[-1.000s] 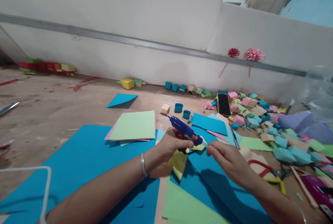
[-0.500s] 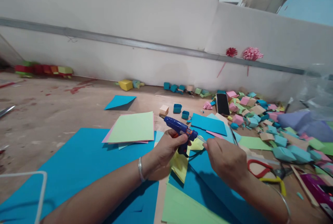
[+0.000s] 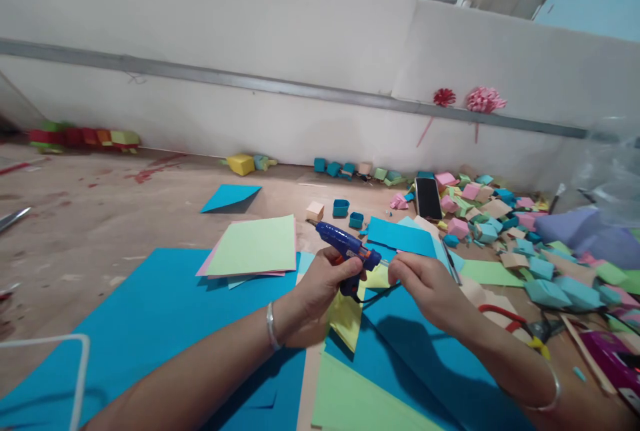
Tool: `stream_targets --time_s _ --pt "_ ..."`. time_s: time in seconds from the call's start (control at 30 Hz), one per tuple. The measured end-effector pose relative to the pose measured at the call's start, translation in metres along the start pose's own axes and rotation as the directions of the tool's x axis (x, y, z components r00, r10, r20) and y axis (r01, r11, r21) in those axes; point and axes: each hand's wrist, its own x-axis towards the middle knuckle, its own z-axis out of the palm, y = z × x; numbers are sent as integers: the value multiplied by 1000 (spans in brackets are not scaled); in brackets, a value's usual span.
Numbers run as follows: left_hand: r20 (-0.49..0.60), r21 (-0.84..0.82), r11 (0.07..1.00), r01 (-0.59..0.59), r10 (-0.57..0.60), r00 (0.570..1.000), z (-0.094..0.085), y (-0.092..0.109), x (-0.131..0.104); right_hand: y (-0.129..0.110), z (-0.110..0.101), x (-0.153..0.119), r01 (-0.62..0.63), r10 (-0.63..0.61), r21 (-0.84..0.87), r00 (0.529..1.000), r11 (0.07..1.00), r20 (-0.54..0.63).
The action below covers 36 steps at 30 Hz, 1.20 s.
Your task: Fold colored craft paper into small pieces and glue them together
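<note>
A blue hot glue gun is gripped by its handle in my left hand, its nozzle pointing up and to the left. My right hand is closed at the gun's back end, pinching a clear glue stick that enters there. Below the gun, a folded yellow paper lies on blue sheets. Just beyond the nozzle stand a small peach paper box and two open blue paper boxes.
A stack of coloured paper lies left of the gun. On the right are a phone, a heap of small paper boxes, scissors and a purple paper piece. A white wall stands behind the table.
My right hand has moved slightly left and up, closer to the gun's back end; less of the glue stick shows. My left hand and the gun are nearly still.
</note>
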Motion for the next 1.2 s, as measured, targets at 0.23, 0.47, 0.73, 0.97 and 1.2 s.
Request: stream_targets --time_s 0.23,0.47,0.73,0.97,1.2 --pt "-31 -139 990 29 -34 999 5 -3 2 1 10 -2 205 -522 -789 837 579 -166" --pt "9 11 1000 -14 14 1000 1 2 0 -3 17 2 191 -470 -680 846 708 -252" --pt "-3 80 996 -37 37 999 0 1 0 -4 6 14 -60 60 54 998 997 0" --pt "-2 15 1000 -11 11 1000 2 0 0 -4 -7 17 -46 42 39 993 998 112" --pt "-59 -111 994 2 -9 998 2 -7 6 0 9 4 179 -521 -827 840 533 -154"
